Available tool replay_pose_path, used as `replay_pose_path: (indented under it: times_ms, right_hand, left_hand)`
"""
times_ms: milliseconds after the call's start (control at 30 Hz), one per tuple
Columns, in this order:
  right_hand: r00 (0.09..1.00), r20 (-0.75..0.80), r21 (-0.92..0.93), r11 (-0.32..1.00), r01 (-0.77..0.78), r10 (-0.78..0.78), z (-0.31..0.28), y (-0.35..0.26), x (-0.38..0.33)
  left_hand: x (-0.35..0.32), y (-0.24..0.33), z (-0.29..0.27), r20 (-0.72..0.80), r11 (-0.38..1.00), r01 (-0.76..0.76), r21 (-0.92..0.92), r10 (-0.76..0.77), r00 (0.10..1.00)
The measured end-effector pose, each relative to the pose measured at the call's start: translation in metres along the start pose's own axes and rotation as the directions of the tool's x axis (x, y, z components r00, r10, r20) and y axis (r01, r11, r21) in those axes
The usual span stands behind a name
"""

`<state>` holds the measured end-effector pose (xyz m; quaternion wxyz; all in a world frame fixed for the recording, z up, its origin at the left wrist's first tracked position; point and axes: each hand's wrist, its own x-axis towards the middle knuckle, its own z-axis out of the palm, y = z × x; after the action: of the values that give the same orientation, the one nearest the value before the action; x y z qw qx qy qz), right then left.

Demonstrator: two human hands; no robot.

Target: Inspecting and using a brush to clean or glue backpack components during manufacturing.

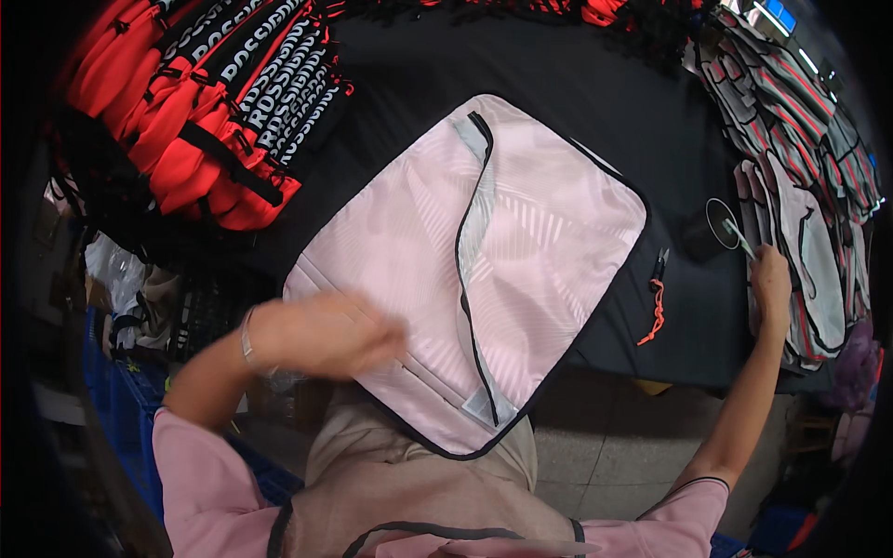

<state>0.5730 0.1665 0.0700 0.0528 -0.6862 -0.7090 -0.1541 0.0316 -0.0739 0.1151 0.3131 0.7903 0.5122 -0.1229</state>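
Note:
A pale pink patterned fabric panel (558, 205) with black-bound edges lies on the black-covered table, its near corner over my lap. A grey strip with a black zipper-like edge (462, 279) runs down it. My left hand (326, 333) is over the panel's left part, smeared by motion; whether it touches the cloth or holds anything is unclear. Out to the right, my right hand (770, 279) is closed on a thin, pale stick-like tool (741, 240), whose upper end is by the light rim of a dark cup (704, 238).
Small thread snips (659, 270) with an orange cord lie between panel and cup. Red and black bags (200, 139) are heaped at the far left. Grey pieces with red stripes (781, 102) and pale cloth pieces (802, 251) are piled at the right. Below left stands a blue crate (130, 386).

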Motion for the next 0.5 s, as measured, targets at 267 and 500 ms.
replay_pose_path:
  times_ms: [267,500]
  right_hand:
    - [0.977,-0.212,0.488,0.863,0.133,-0.031,-0.036,-0.107,-0.069]
    - [0.997,-0.077,0.793,0.606,0.063,-0.003,-0.022,-0.176,-0.082]
  left_hand:
    - [0.232,-0.127,-0.045,-0.735,0.743,0.137,0.655,0.586,0.34]
    - [0.191,-0.133,-0.076,-0.465,0.722,0.075,0.688,0.359,0.809]
